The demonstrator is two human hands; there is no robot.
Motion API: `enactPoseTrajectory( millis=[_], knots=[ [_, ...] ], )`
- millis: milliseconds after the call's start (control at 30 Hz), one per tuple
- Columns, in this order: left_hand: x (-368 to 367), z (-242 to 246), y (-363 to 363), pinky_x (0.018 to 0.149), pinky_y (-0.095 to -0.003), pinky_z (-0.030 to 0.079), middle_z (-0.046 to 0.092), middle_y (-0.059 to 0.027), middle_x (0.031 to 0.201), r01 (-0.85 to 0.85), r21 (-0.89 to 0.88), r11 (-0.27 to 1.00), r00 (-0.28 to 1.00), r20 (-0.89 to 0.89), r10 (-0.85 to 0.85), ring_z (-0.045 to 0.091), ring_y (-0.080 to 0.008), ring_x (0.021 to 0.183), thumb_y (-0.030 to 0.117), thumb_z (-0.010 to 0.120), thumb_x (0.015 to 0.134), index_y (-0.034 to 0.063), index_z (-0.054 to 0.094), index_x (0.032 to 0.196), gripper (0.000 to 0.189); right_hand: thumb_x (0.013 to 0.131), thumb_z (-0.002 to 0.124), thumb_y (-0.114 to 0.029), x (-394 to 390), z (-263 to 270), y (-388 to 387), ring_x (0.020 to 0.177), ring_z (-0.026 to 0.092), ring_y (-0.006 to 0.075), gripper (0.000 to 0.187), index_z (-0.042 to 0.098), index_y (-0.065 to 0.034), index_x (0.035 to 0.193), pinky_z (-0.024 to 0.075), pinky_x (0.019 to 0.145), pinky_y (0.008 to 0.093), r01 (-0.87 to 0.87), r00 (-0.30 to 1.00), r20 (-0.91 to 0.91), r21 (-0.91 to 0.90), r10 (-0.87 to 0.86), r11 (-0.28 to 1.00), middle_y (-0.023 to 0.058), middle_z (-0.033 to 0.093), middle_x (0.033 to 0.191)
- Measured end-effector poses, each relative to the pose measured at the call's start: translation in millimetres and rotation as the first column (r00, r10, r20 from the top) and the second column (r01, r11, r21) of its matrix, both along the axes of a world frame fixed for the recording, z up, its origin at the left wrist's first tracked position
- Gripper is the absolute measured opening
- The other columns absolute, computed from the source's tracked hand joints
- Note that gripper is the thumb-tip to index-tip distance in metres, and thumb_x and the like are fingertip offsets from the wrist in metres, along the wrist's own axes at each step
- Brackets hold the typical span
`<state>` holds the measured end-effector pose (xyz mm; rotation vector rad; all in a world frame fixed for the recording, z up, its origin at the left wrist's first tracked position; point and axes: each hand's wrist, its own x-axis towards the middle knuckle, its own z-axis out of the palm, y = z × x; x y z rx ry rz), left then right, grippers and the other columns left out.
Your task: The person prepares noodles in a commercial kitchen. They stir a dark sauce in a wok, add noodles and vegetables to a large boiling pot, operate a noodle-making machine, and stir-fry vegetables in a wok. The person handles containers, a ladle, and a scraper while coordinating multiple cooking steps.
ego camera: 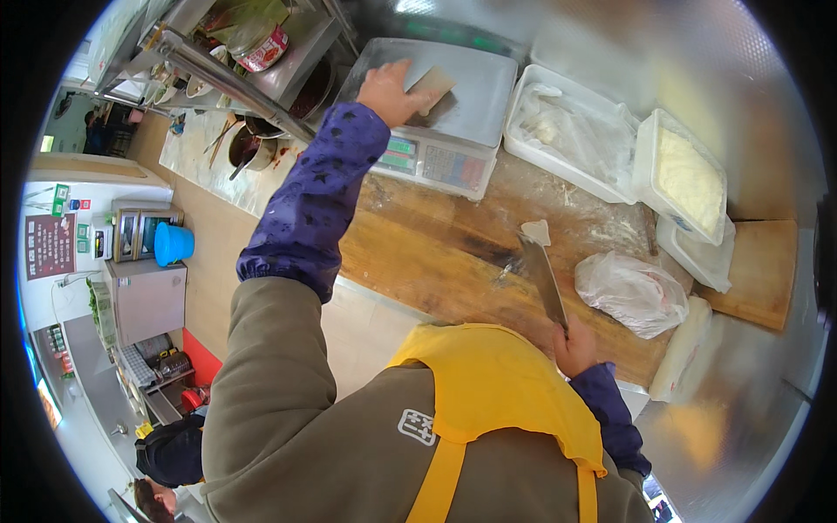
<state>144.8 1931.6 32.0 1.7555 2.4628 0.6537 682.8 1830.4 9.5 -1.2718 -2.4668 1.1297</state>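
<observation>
Over the steel pan of a digital weighing scale (484,85) is my left hand (390,91), fingers and thumb spread around the near edge of a flat beige piece, apparently dough (434,82). The thumb touches that piece; whether the hand grips it I cannot tell. My right hand (575,346) grips the handle of a broad kitchen knife (544,278), its blade pointing away from me over the wooden worktop (418,252). A small pale scrap of dough (536,232) lies at the blade's far end. Right of the knife sits a tied clear plastic bag (631,294) with pale contents.
White tubs stand at the back right, one with plastic sheeting (569,131), another with flour (686,173). A cutting board (752,274) leans by the wall. At left are a metal shelf post (229,78) and a pot of dark sauce (252,151). Another person (171,451) is at lower left.
</observation>
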Motion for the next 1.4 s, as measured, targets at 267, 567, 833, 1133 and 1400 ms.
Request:
enactPoseTrajectory(
  millis=[267, 567, 833, 1133, 1400],
  knots=[
    [-41, 13, -5, 0.101, -0.0413, 0.047, 0.059, -0.0261, 0.132, -0.141, 0.075, 0.987, 0.967, 0.223, 0.121, 0.059, -0.0373, 0.121, 0.054, 0.069, 0.084, -0.0040, 0.051, 0.138, 0.081, 0.078, 0.066, -0.013, 67, -28, -15, 0.089, 0.061, 0.0429, 0.063, 0.048, 0.0038, 0.136, 0.0496, 0.076, 0.0493, -0.187, 0.955, 0.241, 0.049, 0.170, 0.981, 0.0248, 0.062, 0.100],
    [15, -4, 21, 0.099, -0.0433, 0.047, 0.061, -0.0290, 0.125, -0.019, -0.095, 0.995, 0.998, 0.058, 0.025, 0.059, -0.0412, 0.116, 0.050, 0.071, 0.083, -0.0057, 0.056, 0.128, 0.074, 0.084, 0.065, -0.009, 0, -26, 9, 0.107, 0.054, 0.0404, 0.046, 0.055, 0.0008, 0.127, 0.0442, 0.093, 0.0453, -0.334, 0.936, 0.243, 0.388, 0.255, 0.859, 0.0213, 0.057, 0.118],
    [82, -6, -69, 0.091, -0.0477, 0.047, 0.062, -0.0229, 0.112, 0.195, 0.233, 0.953, 0.980, -0.009, -0.199, 0.055, -0.0430, 0.103, 0.022, 0.068, 0.080, -0.0008, 0.056, 0.123, 0.050, 0.086, 0.069, -0.018, -104, -35, 92, 0.114, 0.054, 0.0437, 0.045, 0.057, -0.0004, 0.125, 0.0455, 0.097, 0.0468, -0.017, 0.998, -0.051, 0.358, 0.038, 0.933, 0.0255, 0.054, 0.124],
    [177, -83, -174, 0.090, -0.0516, 0.043, 0.061, -0.0166, 0.113, 0.080, -0.152, 0.985, 0.988, -0.118, -0.098, 0.054, -0.0369, 0.105, 0.038, 0.066, 0.084, 0.0076, 0.060, 0.122, 0.049, 0.083, 0.071, -0.020, -102, -2, 96, 0.110, 0.060, 0.0430, 0.052, 0.053, -0.0010, 0.128, 0.0487, 0.096, 0.0426, -0.010, 0.996, -0.086, 0.009, 0.011, 1.000, 0.0252, 0.061, 0.118],
    [167, -113, -152, 0.081, -0.0515, 0.046, 0.064, -0.0140, 0.096, 0.055, -0.164, 0.985, 0.976, -0.199, -0.087, 0.058, -0.0359, 0.095, 0.040, 0.063, 0.089, 0.0088, 0.065, 0.095, 0.032, 0.086, 0.068, -0.011, 99, 99, 123, 0.106, 0.064, 0.0268, 0.044, 0.053, -0.0021, 0.126, 0.0511, 0.089, 0.0362, 0.530, 0.823, -0.164, 0.567, -0.544, 0.630, 0.0180, 0.064, 0.112]
  ],
)
